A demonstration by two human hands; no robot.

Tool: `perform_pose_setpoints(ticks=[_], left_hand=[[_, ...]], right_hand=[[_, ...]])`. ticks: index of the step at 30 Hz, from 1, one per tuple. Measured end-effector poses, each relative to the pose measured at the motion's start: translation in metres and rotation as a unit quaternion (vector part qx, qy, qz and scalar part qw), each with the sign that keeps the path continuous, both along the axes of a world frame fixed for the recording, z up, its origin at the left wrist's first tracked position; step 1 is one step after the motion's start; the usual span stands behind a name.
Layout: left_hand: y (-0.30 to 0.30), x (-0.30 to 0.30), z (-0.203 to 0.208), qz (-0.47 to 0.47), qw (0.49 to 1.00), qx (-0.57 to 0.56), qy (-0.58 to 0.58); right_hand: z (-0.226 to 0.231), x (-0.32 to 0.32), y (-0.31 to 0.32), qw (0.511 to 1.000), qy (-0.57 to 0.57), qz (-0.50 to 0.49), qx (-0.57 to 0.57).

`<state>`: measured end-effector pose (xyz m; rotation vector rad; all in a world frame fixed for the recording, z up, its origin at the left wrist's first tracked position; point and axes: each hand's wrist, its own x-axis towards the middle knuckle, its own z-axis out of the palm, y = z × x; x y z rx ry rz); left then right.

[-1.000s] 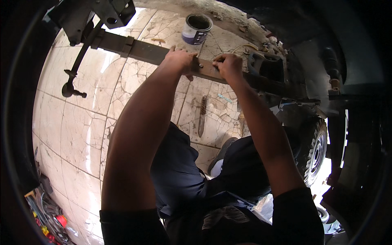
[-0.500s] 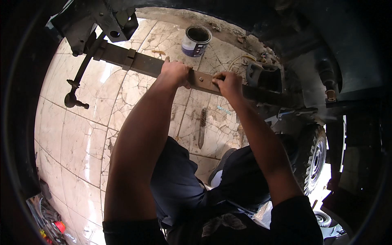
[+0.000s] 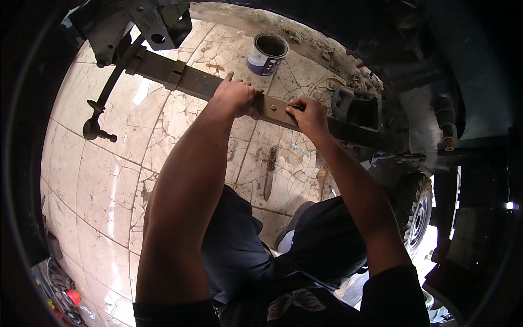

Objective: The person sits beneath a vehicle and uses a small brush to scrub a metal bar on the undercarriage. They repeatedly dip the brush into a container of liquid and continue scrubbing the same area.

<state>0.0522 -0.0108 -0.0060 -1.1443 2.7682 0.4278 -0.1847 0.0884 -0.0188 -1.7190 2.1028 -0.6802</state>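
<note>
A long brown steel leaf spring point(image 3: 196, 84) with clip bands runs across in front of me beneath a vehicle. My left hand point(image 3: 236, 98) is wrapped round it near its middle, thumb side hidden underneath. A small round bolt head point(image 3: 273, 108) shows on the upper face, between my two hands. Just right of that bolt, my right hand point(image 3: 310, 115) has its fingertips pinched together against the spring's top. Whatever is in that pinch is too small to make out.
An open paint can point(image 3: 267, 56) stands beyond the spring. A wire brush point(image 3: 270, 171) lies on the cracked tile floor point(image 3: 109, 180). A rod with a ball joint point(image 3: 93, 129) hangs at left, a black bracket point(image 3: 158, 27) above it. At right are a black plastic part point(image 3: 357, 109) and a tyre point(image 3: 417, 210).
The view has shifted slightly, so the whole scene sits a little differently in the picture. Both hands keep their places on the spring; the right fingers have moved only slightly.
</note>
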Motion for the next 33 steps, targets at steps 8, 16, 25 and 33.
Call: perform_pose_setpoints(ticks=[8,16,25,33], left_hand=[[-0.002,0.007,0.000,0.023,0.999,0.044,-0.011],[0.000,0.001,0.001,0.007,1.000,0.013,-0.013],[0.000,-0.020,0.015,-0.003,0.998,0.058,0.035],[0.006,-0.014,0.005,0.008,0.997,0.073,-0.017]], right_hand=[[0.010,-0.008,0.019,0.998,-0.003,-0.010,0.067],[-0.010,0.003,0.026,0.998,0.017,-0.045,-0.028],[0.001,0.006,0.010,0.991,0.074,-0.112,-0.004],[-0.008,0.013,0.029,0.997,0.000,-0.071,0.021]])
